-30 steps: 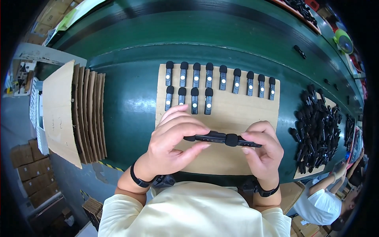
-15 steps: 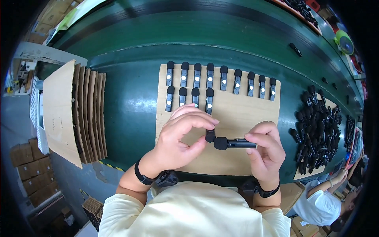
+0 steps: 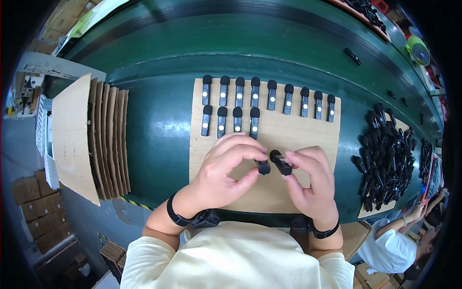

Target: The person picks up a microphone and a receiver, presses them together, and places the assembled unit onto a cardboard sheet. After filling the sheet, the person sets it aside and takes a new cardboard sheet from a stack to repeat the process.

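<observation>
My left hand [image 3: 226, 171] pinches a small black stick-shaped device [image 3: 263, 167] by its round end. My right hand [image 3: 308, 180] grips a second black device [image 3: 281, 163], its rounded tip pointing up-left, close beside the first one. Both hands hover over a tan cardboard sheet [image 3: 298, 132] on the green belt. On that sheet, beyond my hands, lie two rows of the same black devices [image 3: 255, 91], each with a white dot; the nearer row [image 3: 228, 119] is shorter.
A heap of loose black devices [image 3: 385, 159] lies on another cardboard sheet to the right. A stack of cardboard sheets [image 3: 91, 137] leans at the left. Another person [image 3: 399, 245] sits at the lower right. Cartons [image 3: 31, 212] stand on the floor, lower left.
A second ago both hands held the devices end to end in one long line. They have since been pulled apart, and each hand now holds one, tips close together.
</observation>
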### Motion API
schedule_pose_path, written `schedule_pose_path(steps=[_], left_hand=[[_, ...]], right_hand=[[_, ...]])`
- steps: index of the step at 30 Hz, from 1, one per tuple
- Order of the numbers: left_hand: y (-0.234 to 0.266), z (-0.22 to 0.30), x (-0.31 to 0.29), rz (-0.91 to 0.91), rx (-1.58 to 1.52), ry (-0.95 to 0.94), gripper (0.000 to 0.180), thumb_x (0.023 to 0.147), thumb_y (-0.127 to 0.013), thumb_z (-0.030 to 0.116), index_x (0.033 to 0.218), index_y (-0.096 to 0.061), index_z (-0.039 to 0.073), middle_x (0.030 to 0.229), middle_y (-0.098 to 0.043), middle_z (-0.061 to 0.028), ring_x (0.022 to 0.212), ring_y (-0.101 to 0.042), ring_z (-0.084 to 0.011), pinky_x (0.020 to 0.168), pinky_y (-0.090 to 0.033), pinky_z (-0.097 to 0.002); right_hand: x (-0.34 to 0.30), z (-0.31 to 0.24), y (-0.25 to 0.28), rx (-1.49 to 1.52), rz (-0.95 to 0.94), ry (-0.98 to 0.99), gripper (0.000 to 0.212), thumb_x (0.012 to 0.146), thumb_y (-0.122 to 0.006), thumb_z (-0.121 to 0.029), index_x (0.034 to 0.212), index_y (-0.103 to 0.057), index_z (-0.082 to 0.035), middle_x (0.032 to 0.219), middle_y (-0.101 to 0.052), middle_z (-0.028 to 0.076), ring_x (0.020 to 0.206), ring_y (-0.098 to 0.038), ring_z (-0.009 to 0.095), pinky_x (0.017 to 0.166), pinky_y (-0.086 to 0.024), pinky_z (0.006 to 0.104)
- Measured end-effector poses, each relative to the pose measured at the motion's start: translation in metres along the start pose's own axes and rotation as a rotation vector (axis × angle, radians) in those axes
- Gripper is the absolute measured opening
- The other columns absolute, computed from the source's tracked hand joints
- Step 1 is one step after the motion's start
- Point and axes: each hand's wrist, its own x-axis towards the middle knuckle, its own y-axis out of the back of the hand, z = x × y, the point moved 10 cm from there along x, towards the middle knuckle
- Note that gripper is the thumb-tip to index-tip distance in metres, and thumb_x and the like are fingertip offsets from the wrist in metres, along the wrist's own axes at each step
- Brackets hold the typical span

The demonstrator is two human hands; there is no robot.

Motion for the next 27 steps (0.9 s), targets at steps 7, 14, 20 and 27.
schedule_pose_path(steps=[7,14,20,27], left_hand=[[-0.009,0.008,0.005,-0.001,0.016,-0.042,0.029,0.072,-0.072,-0.004,0.100,-0.068,0.002,0.101,-0.070,-0.0114,0.097,-0.066,-0.0287,0.094,-0.050,-0.0423],[-0.021,0.006,0.013,-0.014,0.268,-0.113,0.029,0.073,-0.073,-0.002,0.101,-0.067,0.004,0.099,-0.070,-0.0115,0.090,-0.067,-0.0301,0.087,-0.053,-0.0431],[-0.038,0.009,0.022,-0.031,0.463,-0.219,0.023,0.074,-0.069,0.002,0.097,-0.065,0.004,0.103,-0.068,-0.0123,0.092,-0.066,-0.0289,0.089,-0.052,-0.0432],[-0.065,0.002,0.006,-0.174,0.703,-0.297,0.020,0.074,-0.061,0.011,0.092,-0.063,0.004,0.108,-0.064,-0.0127,0.101,-0.062,-0.0264,0.096,-0.049,-0.0436]], right_hand=[[0.002,0.000,-0.004,0.013,-0.014,0.061,0.039,0.072,-0.072,0.008,0.108,-0.064,-0.003,0.097,-0.062,0.012,0.082,-0.060,0.028,0.069,-0.050,0.0352],[0.005,0.025,0.006,-0.158,-0.068,0.082,0.039,0.073,-0.072,0.009,0.108,-0.059,-0.002,0.100,-0.065,0.015,0.086,-0.064,0.029,0.074,-0.052,0.0348],[0.009,0.041,0.007,-0.332,-0.053,0.107,0.032,0.071,-0.071,0.006,0.100,-0.060,-0.003,0.102,-0.065,0.012,0.091,-0.064,0.032,0.076,-0.053,0.0385],[-0.005,0.044,-0.019,-0.453,-0.201,0.163,0.033,0.070,-0.073,0.004,0.099,-0.059,-0.004,0.106,-0.063,0.013,0.091,-0.062,0.033,0.076,-0.052,0.0399]])
